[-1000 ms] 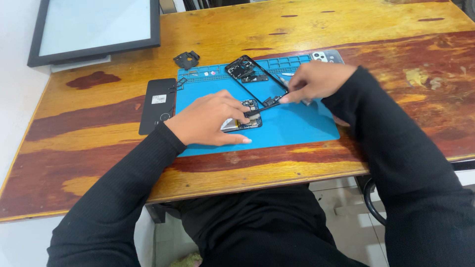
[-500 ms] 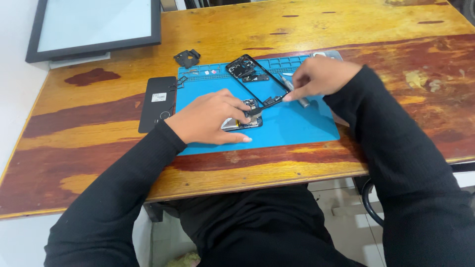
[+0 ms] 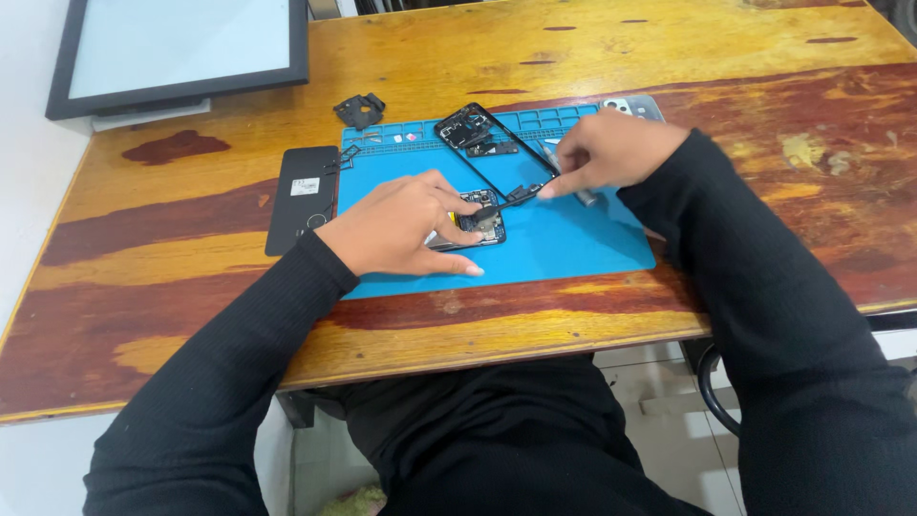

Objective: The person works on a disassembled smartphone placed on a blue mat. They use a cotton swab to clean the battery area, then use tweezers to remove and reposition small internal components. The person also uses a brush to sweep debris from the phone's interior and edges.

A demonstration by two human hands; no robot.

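The worn wooden table (image 3: 592, 57) carries everything, and the blue repair mat (image 3: 564, 244) at its middle serves as the landmark here. Off the mat's far left corner lies a dark-framed screen panel (image 3: 181, 48); just beside its left edge lies a black phone back cover (image 3: 302, 196), and a small black bracket (image 3: 360, 110) sits just past its far edge. On the mat, a bare black phone frame (image 3: 482, 143) runs diagonally, its long axis from far-left to near-right. The left hand (image 3: 401, 225) rests on the mat's near-left part, fingers pressed down on a small phone assembly (image 3: 478, 225) and pinning it flat. The right hand (image 3: 607, 153), over the mat's far-right part, is pinched closed on a thin dark tool (image 3: 511, 199) whose tip slants down-left to the assembly, which lies left of and nearer than that grip.
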